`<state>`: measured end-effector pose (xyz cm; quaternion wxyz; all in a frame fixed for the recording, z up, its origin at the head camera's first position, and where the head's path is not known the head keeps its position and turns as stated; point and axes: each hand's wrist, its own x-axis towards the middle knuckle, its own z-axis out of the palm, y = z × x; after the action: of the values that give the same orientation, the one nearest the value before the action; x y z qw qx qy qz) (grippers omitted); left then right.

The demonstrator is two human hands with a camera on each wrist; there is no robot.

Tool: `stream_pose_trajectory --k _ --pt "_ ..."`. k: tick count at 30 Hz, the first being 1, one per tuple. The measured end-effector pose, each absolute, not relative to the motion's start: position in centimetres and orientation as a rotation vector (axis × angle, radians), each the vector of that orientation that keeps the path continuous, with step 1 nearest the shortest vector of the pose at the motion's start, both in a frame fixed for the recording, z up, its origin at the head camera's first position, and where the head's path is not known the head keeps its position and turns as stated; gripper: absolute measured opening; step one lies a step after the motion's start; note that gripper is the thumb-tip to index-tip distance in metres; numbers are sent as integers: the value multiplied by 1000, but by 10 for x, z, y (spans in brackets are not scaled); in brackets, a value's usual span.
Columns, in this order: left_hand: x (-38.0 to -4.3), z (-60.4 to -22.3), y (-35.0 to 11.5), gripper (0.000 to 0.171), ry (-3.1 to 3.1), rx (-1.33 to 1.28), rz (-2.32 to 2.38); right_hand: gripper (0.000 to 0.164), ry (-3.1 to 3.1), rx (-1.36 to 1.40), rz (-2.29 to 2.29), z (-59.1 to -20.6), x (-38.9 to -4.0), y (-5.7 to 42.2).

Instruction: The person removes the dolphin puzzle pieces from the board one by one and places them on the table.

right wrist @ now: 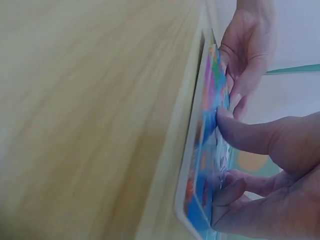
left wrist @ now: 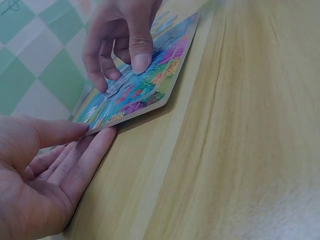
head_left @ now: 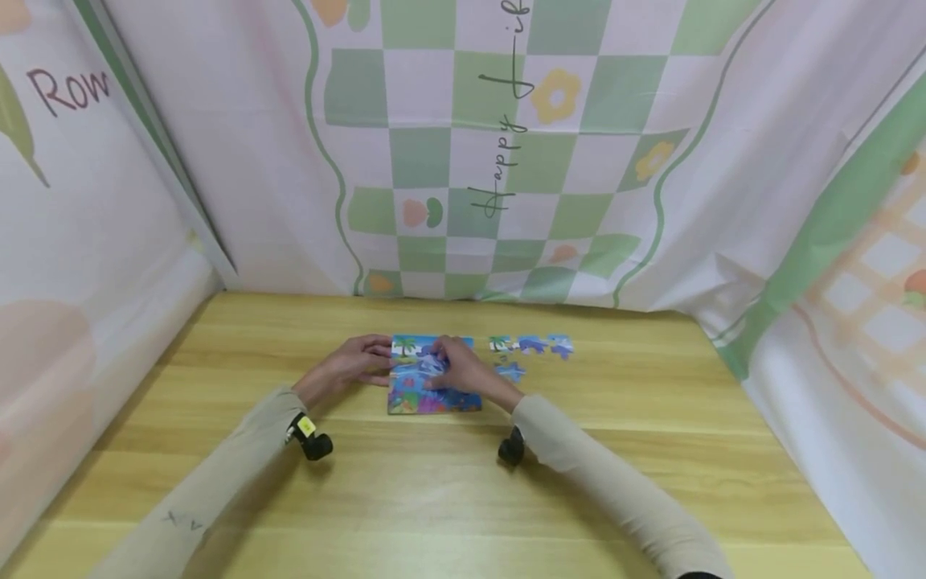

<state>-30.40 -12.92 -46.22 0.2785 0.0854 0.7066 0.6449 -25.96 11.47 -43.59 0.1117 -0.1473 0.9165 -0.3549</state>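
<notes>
A colourful sea-scene jigsaw puzzle board [head_left: 407,404] lies on the wooden table. My left hand [head_left: 353,360] is at its left side; in the left wrist view the thumb lies on the board's top edge and the fingers reach beneath it. Over the board's middle, my right hand [head_left: 466,371] has its bent fingers and thumb down on a blue puzzle piece [left wrist: 118,89], partly hidden by the hand. The right wrist view shows the right thumb and fingertips touching the picture surface, spread apart, with the left hand [right wrist: 247,55] beyond.
Several loose puzzle pieces lie right of the board, among them a palm-tree piece [head_left: 499,343], a purple-blue piece [head_left: 532,345] and a starfish piece [head_left: 511,371]. A checkered curtain [head_left: 477,161] hangs behind the wooden table [head_left: 405,498].
</notes>
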Motion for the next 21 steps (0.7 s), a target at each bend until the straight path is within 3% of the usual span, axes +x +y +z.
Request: stream_pose_trajectory --k 8,16,21 --pt "-304 -460 -130 61 1889 243 1705 51 2699 -422 -1061 -433 -261 111" --pt "-302 -454 -125 84 1955 301 1585 49 2728 -445 -1132 -434 -260 111" --pt "-299 -453 -121 86 2061 321 1523 40 2705 -451 -1255 -438 -261 118"
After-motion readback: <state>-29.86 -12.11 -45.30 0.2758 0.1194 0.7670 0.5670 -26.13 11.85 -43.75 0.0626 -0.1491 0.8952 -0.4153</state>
